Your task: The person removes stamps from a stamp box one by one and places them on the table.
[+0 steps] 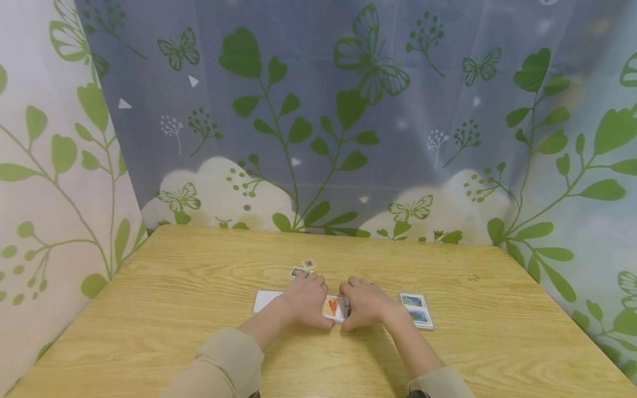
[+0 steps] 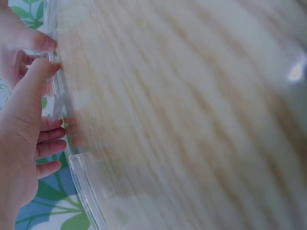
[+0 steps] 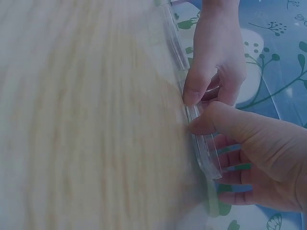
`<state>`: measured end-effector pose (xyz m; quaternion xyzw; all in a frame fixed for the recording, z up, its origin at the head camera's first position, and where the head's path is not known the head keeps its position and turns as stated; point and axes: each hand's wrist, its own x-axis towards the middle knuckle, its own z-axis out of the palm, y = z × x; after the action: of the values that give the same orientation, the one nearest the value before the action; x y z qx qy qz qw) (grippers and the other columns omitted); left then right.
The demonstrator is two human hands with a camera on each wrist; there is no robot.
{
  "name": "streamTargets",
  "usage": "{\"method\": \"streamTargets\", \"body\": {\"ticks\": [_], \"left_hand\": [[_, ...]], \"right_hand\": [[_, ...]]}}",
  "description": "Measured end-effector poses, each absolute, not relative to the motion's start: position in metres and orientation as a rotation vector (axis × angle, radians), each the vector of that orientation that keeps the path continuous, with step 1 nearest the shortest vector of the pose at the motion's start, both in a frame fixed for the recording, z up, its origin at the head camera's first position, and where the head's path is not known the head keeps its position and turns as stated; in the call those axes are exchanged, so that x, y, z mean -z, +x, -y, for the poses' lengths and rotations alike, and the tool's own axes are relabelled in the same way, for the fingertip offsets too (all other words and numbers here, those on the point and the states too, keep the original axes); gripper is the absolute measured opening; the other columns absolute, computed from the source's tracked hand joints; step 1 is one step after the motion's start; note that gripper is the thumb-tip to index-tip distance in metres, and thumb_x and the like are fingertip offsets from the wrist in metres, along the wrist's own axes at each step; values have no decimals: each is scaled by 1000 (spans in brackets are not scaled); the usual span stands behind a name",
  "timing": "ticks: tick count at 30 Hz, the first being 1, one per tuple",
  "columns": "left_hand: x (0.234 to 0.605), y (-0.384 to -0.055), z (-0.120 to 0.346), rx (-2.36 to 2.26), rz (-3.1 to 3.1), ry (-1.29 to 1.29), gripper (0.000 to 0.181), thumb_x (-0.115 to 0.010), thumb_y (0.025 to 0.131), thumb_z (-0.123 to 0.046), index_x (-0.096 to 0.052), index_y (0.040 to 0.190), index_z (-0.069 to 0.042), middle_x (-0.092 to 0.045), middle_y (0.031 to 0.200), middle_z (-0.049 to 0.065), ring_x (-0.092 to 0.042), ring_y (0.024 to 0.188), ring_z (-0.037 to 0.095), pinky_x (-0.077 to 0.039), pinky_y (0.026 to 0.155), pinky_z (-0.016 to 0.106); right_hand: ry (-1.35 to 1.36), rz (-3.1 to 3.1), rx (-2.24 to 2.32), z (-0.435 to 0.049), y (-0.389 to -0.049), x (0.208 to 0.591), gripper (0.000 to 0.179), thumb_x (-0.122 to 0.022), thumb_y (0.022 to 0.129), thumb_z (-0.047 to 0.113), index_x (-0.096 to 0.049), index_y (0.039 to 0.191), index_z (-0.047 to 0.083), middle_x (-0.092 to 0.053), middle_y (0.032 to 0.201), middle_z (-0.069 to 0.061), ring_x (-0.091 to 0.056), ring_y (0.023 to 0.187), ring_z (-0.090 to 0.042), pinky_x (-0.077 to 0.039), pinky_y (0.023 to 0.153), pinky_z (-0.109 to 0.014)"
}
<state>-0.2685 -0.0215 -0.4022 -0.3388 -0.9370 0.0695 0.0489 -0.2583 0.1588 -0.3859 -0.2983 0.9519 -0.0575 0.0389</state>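
Between both hands, low over or on the table, is a flat clear plastic case (image 1: 332, 307) with an orange-and-white stamp-like picture in it. My left hand (image 1: 306, 301) grips its left part, thumb at the near edge and fingers towards the far side. On the right part, my right hand (image 1: 367, 304) holds it the same way, covering much of it. Seen from the left wrist, the clear case (image 2: 57, 98) stands edge-on beside the left thumb. The right wrist view shows both thumbs close together on the case's edge (image 3: 204, 155).
A whitish flat case (image 1: 264, 299) lies left of the hands, partly behind the left wrist. To the right lies another clear case (image 1: 416, 310) with two blue-green pictures. Two small stamps (image 1: 301, 272) lie beyond the left hand. A patterned curtain (image 1: 308, 138) hangs behind the wooden table (image 1: 199, 265).
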Motion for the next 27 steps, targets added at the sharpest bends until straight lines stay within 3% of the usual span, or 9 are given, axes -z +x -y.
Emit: {"method": "streamTargets", "body": {"ticks": [17, 27], "left_hand": [[403, -271, 23, -193, 2869, -1040, 68, -52, 72, -67, -57, 108, -9, -53, 94, -1, -46, 87, 14, -40, 83, 35], [400, -270, 24, -197, 2879, -1041, 69, -51, 73, -68, -57, 109, -9, -53, 95, 0, -47, 89, 14, -40, 85, 36]], "right_hand": [[-891, -2905, 165, -156, -258, 383, 60, -78, 61, 32, -52, 107, 6, -46, 95, -2, -45, 75, -16, -43, 67, -32], [-880, -2910, 168, -154, -256, 379, 58, -78, 61, 30, -52, 106, 6, -45, 94, -2, -44, 72, -15, -42, 64, -31]]}}
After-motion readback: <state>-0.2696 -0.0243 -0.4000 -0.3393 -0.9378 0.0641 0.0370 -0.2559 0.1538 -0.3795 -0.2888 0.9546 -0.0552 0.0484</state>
